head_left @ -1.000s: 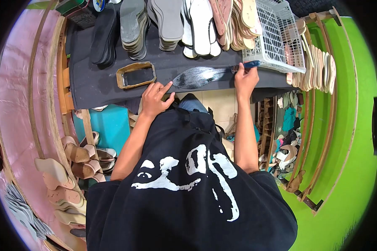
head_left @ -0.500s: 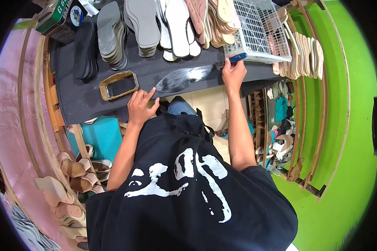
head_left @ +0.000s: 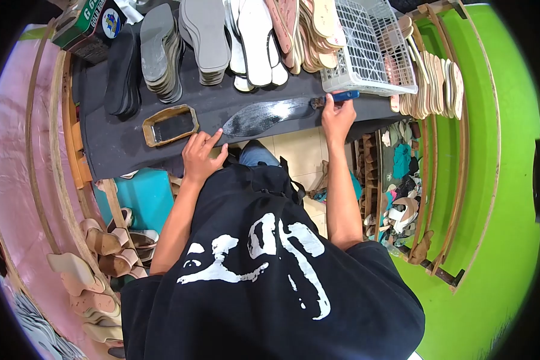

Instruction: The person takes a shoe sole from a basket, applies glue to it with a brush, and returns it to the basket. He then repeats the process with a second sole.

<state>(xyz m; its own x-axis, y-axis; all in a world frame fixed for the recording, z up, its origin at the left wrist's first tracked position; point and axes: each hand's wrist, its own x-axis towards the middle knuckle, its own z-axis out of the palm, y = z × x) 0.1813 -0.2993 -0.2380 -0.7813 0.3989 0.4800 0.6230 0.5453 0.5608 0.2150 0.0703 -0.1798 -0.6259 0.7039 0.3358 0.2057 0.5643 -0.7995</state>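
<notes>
I have a long, dark, glossy sole [head_left: 264, 118] lying flat on the black-covered worktop [head_left: 115, 144], near its front edge and running crosswise in front of me. My left fingers [head_left: 213, 139] grasp nothing: the index is stretched out with its tip touching the sole's narrow left end, while my thumb stands apart on the near side, clear of the sole. My right fingers [head_left: 329, 103] are closed on the blue handle of a brush [head_left: 345, 96], pinching it just beyond the sole's right end. The brush head points left and meets that end; I can't tell how hard the bristles press. So the sole stretches across the gap between my two hands, its upper face streaked and shining toward the right. Just left of my left fingers sits an eight-sided tub [head_left: 147, 135] with stained walls. Beyond the sole, stacks of black soles [head_left: 121, 78], grey soles [head_left: 205, 36] and white soles [head_left: 253, 48] stand along the far side, and a white plastic basket [head_left: 369, 85] rests behind my right fingers.
</notes>
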